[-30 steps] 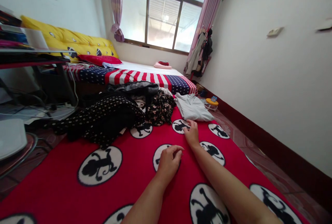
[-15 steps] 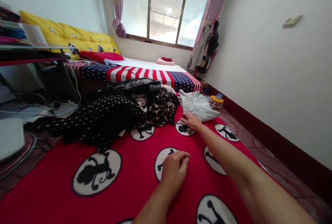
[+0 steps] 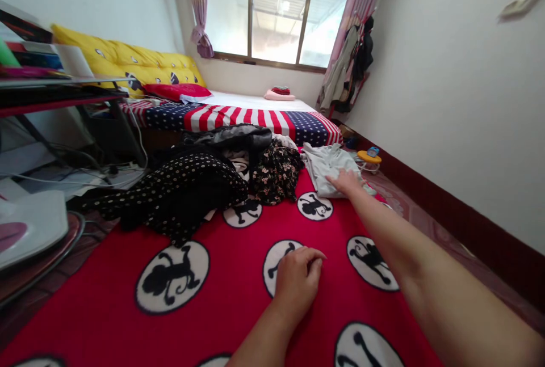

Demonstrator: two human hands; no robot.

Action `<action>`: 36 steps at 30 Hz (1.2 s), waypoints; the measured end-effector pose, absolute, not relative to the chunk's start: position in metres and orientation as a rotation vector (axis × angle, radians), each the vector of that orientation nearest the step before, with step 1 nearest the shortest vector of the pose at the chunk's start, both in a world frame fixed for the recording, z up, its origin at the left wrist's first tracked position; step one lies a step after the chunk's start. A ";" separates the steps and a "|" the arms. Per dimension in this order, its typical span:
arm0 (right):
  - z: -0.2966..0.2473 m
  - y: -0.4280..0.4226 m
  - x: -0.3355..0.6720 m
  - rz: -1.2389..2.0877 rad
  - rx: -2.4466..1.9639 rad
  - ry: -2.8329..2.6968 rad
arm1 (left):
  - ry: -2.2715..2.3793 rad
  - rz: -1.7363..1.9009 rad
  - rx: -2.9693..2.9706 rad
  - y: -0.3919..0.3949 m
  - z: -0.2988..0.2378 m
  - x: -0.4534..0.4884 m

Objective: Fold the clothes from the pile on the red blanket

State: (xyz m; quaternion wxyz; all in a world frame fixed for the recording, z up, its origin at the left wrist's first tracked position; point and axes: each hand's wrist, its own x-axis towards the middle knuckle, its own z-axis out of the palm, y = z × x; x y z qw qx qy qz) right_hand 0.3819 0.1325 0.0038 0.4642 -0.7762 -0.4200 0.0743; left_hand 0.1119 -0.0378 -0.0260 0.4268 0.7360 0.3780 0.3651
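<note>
A red blanket spreads under everything. Measured from the left hand, the dark clothes pile lies at ten o'clock, and the pale garment sits between twelve and one. The right hand appears to rest on that garment, fingers spread, no fold visibly gripped; the left is loosely curled, holding nothing. The step in hand seems to be smoothing the garment; the next move likely calls for light, flat pressure.
</note>
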 end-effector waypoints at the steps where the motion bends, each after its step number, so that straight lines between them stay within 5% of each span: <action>1: 0.002 0.132 0.377 0.104 -2.013 -1.152 | 0.944 0.915 1.836 -0.038 -0.025 0.112; 7: -0.011 0.120 0.352 0.003 -2.377 -1.444 | 0.924 0.933 1.832 -0.038 -0.023 0.110; 29: -0.033 0.030 0.280 -0.128 -2.371 -1.723 | 0.849 1.094 1.511 -0.036 -0.035 0.109; 36: -0.029 0.028 0.280 -0.088 -2.330 -1.703 | 0.860 0.767 2.376 -0.043 -0.027 0.035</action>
